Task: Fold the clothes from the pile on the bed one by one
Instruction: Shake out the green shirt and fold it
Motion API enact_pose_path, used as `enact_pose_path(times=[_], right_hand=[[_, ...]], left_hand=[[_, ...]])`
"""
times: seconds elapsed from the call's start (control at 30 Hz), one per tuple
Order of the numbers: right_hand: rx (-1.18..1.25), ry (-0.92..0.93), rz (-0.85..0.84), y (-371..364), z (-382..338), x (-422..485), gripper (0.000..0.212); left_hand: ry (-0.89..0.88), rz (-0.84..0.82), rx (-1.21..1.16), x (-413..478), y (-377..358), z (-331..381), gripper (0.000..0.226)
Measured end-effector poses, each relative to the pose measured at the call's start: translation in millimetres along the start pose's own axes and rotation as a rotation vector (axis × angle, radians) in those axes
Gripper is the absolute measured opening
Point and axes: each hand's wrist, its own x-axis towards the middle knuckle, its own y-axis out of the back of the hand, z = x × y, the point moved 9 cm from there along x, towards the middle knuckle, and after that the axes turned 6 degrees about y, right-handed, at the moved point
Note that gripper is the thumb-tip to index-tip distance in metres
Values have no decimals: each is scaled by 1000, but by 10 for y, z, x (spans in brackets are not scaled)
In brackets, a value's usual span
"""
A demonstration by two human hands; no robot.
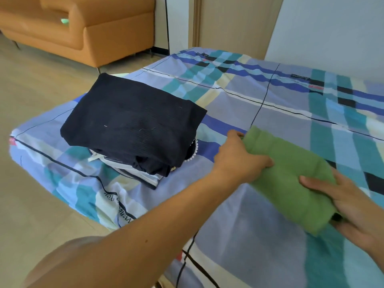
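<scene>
Green garment (291, 175), folded into a long thick band, lying on the bed (270, 100) between the two hands. Far end gripped by the left hand (239, 161), thumb on top, fingers round the end. Near end held by the right hand (353, 206), thumb laid over the cloth, fingers under it. Hands apart, one at each end. Small dark thing at the right palm, against the near edge of the green cloth; cannot tell what.

Left of the left hand, near but not touching: stack of folded clothes (133, 125), dark navy ribbed piece on top, white and dark pieces under it, row of pearl beads (195, 149) on the side facing the left hand. Strip of bare plaid sheet between stack and hand. Beyond the stack, off the bed: orange sofa (93, 28) on a pale floor (31, 96). Beyond the right hand: more plaid sheet, then a pale wall (332, 28).

Long axis of the band slantwise, from far-left at the left hand to near-right at the right hand.
</scene>
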Motion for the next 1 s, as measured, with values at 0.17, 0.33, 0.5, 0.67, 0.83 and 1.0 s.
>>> enact_pose_path(times=[0.17,0.33,0.5,0.67,0.83,1.0], right_hand=[[-265,4,-299,-664,-106,534,81],[-598,-74,-756,-1369,49,942,66],[-741,-143,-1056,-2029,279,1127,56],[-824,-182,-1130,-2294,384,1282,56],[-492,-46,-903,-2205,310,1472,57],[-648,154,-698,-2123,294,1543,56]], left_hand=[[89,58,136,-288,622,-419,66],[165,-26,643,-576,898,-742,34],[-233,267,1075,-764,958,-136,40],[-472,196,1104,-694,372,-221,21],[-466,197,1173,-495,125,-354,43],[-267,176,1335,-257,110,-576,87]])
